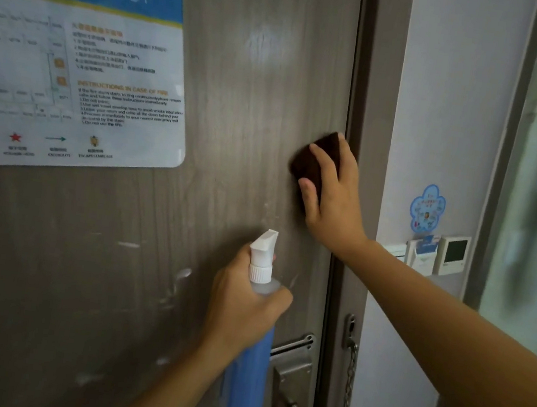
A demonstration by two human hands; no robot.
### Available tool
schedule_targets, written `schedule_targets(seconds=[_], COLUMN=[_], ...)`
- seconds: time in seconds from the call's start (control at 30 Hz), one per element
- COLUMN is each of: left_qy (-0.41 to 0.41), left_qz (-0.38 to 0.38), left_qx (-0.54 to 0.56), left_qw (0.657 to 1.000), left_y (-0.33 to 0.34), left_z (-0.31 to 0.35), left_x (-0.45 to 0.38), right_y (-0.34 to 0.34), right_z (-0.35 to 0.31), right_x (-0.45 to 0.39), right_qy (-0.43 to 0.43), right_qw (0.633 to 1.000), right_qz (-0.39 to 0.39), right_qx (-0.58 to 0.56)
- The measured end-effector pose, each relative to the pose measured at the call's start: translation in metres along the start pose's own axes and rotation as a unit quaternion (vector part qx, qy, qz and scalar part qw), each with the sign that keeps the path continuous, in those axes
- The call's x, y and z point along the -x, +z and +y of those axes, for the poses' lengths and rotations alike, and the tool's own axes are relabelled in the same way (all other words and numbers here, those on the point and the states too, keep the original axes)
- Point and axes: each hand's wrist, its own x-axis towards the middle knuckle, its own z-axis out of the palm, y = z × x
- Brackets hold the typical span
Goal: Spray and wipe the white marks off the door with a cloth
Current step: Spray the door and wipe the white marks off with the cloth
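Right hand [334, 192] flat against the brown door [246, 103], close to its right edge, fingers straight and slightly spread, pressing a dark brown cloth [316, 160] onto the wood; cloth mostly under the fingers, showing above and left of them. Left hand [242, 306] lower down, grip curled round the neck of a spray bottle [249, 366], blue below and clear above, white nozzle [265, 242] upright and aimed at the door just beneath the cloth. White marks [180, 277] scattered over the lower half of the door, left of the bottle, plus a faint smear near the top. Evacuation notice [71, 72] stuck at the upper left. Metal handle [292, 389] at the lower right edge, partly behind the bottle.
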Motion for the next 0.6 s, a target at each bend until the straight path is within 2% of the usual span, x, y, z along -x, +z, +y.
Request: schedule_targets(seconds=[0.3,0.6], left_qy=[0.008,0.039], left_qz=[-0.006,0.021], left_qx=[0.026,0.066], left_qw=[1.0,0.997], left_y=[-0.002,-0.043], left_z=[0.008,0.013], left_x=[0.007,0.0], right_y=[-0.002,0.029], right_z=[-0.006,-0.016], right_x=[0.002,0.06], right_qy=[0.013,0.082], right_qw=[1.0,0.992], right_qz=[-0.004,0.083], right_qx=[-0.013,-0.043])
